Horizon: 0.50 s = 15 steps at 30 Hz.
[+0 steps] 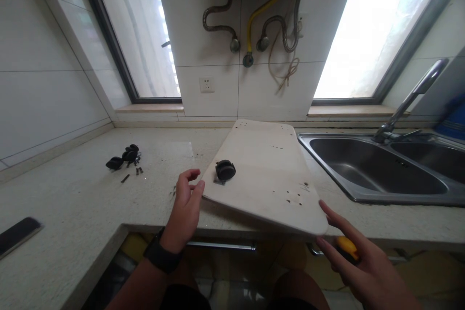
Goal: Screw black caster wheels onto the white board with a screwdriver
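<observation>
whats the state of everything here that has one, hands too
board, on the counter, its near right holes bare
caster on board, whether fastened is unclear
other casters, off the board, clustered
screws, loose beside them
tap, no water seen running
socket, nothing plugged in
left hand, thumb at the board's edge
right hand, at the board's near right corner, holding yellow object

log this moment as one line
left hand: touching white board; right hand: at board's near-right corner, holding yellow handle; black caster: on board
</observation>
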{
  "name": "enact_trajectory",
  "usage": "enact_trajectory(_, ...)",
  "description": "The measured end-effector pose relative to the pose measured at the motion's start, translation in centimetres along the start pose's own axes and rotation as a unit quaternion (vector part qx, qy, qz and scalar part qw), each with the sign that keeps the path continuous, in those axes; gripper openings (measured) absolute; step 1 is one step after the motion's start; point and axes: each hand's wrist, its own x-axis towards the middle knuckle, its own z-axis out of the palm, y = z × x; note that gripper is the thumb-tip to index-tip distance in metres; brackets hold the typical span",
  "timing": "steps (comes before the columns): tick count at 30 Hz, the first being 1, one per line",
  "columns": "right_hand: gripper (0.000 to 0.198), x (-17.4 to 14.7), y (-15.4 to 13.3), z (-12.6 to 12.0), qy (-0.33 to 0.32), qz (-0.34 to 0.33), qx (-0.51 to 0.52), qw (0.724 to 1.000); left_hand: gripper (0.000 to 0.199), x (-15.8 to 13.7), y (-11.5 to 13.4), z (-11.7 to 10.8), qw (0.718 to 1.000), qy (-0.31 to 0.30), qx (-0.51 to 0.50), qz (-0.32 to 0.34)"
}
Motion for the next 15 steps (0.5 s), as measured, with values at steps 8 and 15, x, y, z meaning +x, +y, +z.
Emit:
enact_trajectory(8, 0.061, -0.8, -1.0, 0.8, -0.050, -0.071, 0.000, 0.996, 0.046, -6.7, -1.6, 0.9, 0.989, 0.047, -0.092, -0.104)
enact_trajectory(15, 0.054, -1.3, -3.2, 1.9, -0.041, -0.133, -0.008, 0.990, 0.072, -8.0, -0.9, 2.5, 0.942, -0.071, -0.263, -0.198)
